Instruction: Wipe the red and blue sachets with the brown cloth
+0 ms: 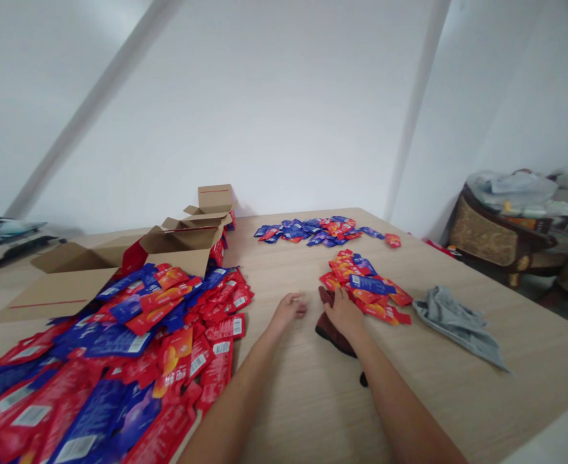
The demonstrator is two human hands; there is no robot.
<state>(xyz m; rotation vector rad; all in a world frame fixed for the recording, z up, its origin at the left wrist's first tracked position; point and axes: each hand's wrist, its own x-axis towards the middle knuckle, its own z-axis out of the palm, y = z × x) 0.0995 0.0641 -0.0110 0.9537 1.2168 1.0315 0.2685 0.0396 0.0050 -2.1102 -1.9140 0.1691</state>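
My left hand (290, 307) rests on the wooden table (313, 399) with its fingers loosely curled and nothing visible in them. My right hand (342, 310) lies on a dark maroon cloth-like item (331, 335), its fingers reaching toward a small pile of red and blue sachets (368, 287). Whether the right fingers grip the maroon item or just rest on it is hidden. A big heap of red and blue sachets (120, 361) spreads over the table to the left of my arms.
Open cardboard boxes (178, 241) stand at the back left. Another spread of sachets (320, 231) lies near the far edge. A grey rag (458, 322) lies to the right. A cluttered dark cabinet (496, 238) stands beyond the table's right side.
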